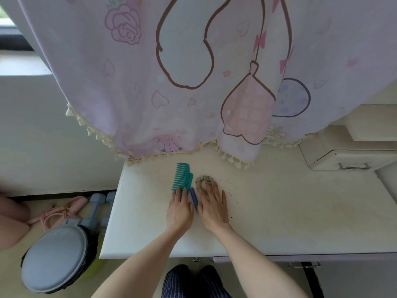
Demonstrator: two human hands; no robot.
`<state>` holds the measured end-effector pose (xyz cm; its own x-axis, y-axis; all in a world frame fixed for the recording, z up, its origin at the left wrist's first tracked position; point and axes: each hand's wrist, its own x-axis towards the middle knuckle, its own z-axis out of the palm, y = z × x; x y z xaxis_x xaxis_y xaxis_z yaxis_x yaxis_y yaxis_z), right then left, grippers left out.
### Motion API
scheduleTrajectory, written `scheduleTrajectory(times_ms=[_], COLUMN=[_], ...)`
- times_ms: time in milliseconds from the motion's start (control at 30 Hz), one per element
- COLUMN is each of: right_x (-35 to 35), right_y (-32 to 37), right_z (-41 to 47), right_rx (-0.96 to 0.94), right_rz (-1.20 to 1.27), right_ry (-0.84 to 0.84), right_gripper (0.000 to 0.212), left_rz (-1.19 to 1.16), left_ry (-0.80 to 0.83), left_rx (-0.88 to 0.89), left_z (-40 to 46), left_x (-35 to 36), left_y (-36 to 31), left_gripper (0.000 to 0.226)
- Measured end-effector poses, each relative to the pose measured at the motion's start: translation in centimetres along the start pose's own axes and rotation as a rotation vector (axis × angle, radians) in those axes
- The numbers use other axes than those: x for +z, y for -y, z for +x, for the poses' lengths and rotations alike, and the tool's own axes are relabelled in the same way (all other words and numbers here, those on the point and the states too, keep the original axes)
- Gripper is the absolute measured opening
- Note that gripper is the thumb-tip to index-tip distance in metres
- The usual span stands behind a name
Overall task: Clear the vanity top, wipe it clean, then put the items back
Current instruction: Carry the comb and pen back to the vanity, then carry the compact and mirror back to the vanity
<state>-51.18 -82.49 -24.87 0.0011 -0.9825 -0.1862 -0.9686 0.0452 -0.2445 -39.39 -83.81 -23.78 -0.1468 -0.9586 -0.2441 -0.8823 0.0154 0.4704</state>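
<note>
Both hands lie flat on the cream vanity top (279, 211), side by side with fingers straight and relaxed. The left hand (179, 211) rests its fingertips on the lower end of two teal combs (182, 179), which lie overlapping and stretch away from the fingers toward the back of the top. The right hand (212, 208) lies with its fingers spread, the fingertips touching the near edge of a beige scrunchie (203, 180) just beyond them. Between the two hands, touching the thumb side of each, lies a slim purple stick (194, 197); what it is cannot be told.

The top around the hands is smudged and grimy, with yellowish stains ahead of the left fingers and small dark specks scattered to the right of the right hand.

Beyond the fingertips hangs a lilac cartoon-print cloth (171, 72) with a tasselled hem that brushes the back of the top. Far to the right of the right hand stands a cream drawer unit (348, 160) with a bow-shaped handle.

On the floor to the left of the left arm are a round grey lid (53, 258), grey-blue dumbbells (101, 203) and a pink skipping rope (62, 214). Below the wrists, checked trouser legs (193, 282) show.
</note>
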Motion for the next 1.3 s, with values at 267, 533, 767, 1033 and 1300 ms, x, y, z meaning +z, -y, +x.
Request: scheduleTrajectory(times_ms=[267,533,767,1033,1300], right_x=[-3.5,-6.8,-9.3,-12.3,-12.5], right_y=[-2.0,-6.9,-11.6,-10.5,-0.7], right_z=[-0.5,-4.3,-15.9,-41.1,-66.1], right_rx=[0.085,0.355,0.876,1.474,1.942], right_rz=[-0.023,-0.034,-0.107,-0.198,-0.393], right_ry=[-0.060,-0.218,-0.428,-0.772,-0.832], right_gripper=[0.054,0.060,0.065,0.056,0.056], left_rz=[0.375,0.718,0.590,0.387,0.125], left_ry=[-0.019,-0.005,-0.040,0.087,0.160], left_rx=[0.207,0.604,1.305,1.788,2.253], left_z=[0.5,1.8,-1.4,-21.0,-49.2], left_x=[-3.2,-4.1,-2.4,0.1,3.1], left_y=[-2.4,-9.0,-19.0,-31.3,-33.3], left_gripper=[0.058,0.061,0.064,0.071,0.066])
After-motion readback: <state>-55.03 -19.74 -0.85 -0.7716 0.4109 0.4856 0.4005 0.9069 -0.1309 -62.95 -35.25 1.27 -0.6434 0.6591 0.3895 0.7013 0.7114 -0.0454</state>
